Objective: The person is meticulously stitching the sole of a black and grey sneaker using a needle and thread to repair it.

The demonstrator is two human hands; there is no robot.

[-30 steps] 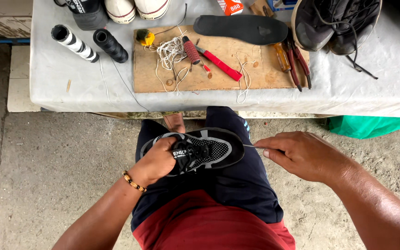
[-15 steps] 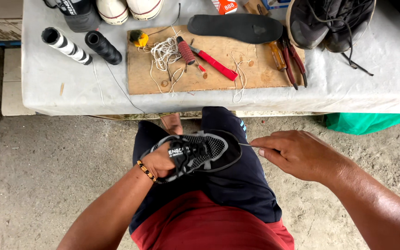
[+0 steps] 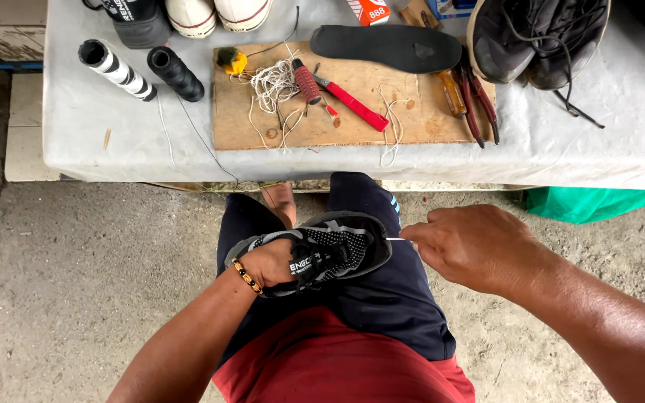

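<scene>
The black mesh sneaker [image 3: 322, 250] rests on the lap, left hand [image 3: 274, 265] gripping its collar; it looks light and soft, firmest at the sole. Right hand [image 3: 472, 246] pinches a thin needle [image 3: 396, 239] at the toe

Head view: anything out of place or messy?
Mostly orderly. Loose white thread scraps lie tangled on the wooden board, some trailing off its front edge. A black insole lies alone at the board's back edge. The left hand grips the shoe.
</scene>
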